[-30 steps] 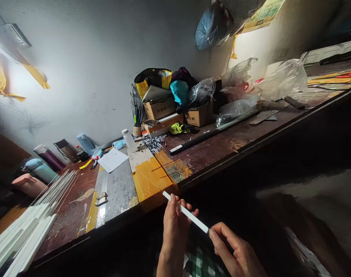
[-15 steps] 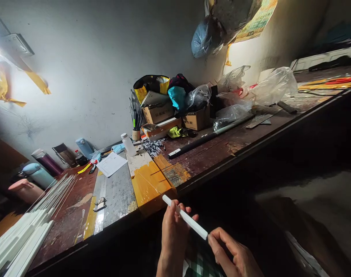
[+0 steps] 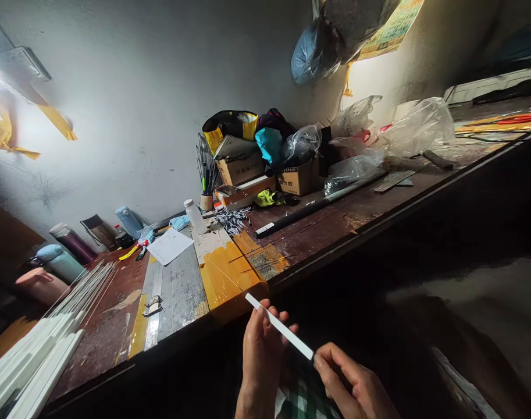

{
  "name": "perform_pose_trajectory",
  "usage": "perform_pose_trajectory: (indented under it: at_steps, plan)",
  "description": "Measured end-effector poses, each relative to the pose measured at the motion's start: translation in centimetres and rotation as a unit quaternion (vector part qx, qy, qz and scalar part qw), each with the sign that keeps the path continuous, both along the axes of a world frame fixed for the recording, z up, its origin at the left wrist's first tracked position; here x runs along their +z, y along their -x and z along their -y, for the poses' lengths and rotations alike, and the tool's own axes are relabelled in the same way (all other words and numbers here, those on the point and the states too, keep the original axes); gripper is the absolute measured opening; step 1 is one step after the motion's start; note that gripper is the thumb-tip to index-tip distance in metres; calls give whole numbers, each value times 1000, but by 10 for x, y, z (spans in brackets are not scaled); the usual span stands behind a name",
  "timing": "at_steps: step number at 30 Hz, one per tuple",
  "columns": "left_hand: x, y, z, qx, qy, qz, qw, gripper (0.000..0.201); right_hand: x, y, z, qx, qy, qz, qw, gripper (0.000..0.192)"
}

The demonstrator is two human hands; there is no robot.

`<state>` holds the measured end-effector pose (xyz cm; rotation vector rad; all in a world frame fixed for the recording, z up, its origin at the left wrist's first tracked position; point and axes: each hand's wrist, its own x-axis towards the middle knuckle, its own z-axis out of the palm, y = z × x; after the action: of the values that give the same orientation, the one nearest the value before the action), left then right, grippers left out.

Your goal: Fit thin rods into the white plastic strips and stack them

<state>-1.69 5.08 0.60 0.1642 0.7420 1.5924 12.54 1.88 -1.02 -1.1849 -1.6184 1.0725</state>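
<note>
A short white strip (image 3: 287, 333) is held between both hands, in front of the workbench edge and below it. My left hand (image 3: 259, 361) pinches the strip near its far end, fingers curled over it. My right hand (image 3: 356, 387) grips the near end with thumb and fingers. The strip slants from upper left to lower right. Just beyond it lies the yellow-taped part of the bench top (image 3: 225, 276).
A metal plate with a ruler (image 3: 178, 288) lies left of the tape. White strips and thin rods (image 3: 38, 349) are stacked at far left. Bottles, a paper sheet (image 3: 169, 245), boxes (image 3: 241, 169), plastic bags (image 3: 416, 125) and a black rod (image 3: 309, 209) crowd the back.
Both hands keep hold of the strip; it has turned slightly, now showing a thinner edge. The view shifted a little.
</note>
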Motion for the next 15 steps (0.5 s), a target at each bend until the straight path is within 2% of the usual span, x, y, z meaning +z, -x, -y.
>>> perform_pose_trajectory:
  at_steps: [6,12,15]
  plan:
    - [3,3,-9,46,28,-44,998,16,-2,4,-4,33,-18,11,999,34]
    - [2,7,-3,26,7,-28,999,20,1,9,-3,9,-14,-3,1000,34]
    - [1,8,-3,35,27,-18,999,23,-1,9,-4,30,8,-1,1000,35]
